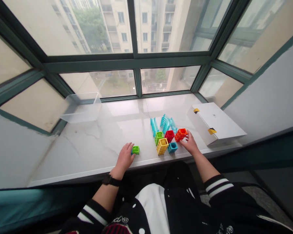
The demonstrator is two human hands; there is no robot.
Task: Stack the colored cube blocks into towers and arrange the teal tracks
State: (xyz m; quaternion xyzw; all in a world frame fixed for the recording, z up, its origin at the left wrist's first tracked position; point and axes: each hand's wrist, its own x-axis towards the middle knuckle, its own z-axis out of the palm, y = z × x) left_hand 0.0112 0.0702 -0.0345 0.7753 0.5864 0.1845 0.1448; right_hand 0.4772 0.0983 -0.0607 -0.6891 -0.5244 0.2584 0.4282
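Note:
My left hand [126, 155] rests low over the windowsill, its fingers closed around a small green cube block [136, 149]. A bit of blue shows between that block and my fingers; the rest of it is hidden. My right hand [190, 143] grips an orange-red block stack [181, 135] from its right side. Left of this stack stand a red block [169, 136], another green block [159, 138], a yellow block stack [162, 147] and a blue block [172, 148], close together. Behind them lie clear turquoise track pieces, one straight [154, 127] and one curved [165, 123].
A clear plastic bin [84, 113] stands at the back left of the white marble windowsill [92, 156]. On the right is a white box [217, 122] with yellow-and-black tabs. Green-framed windows [136, 60] enclose the sill; its front edge runs just before my body.

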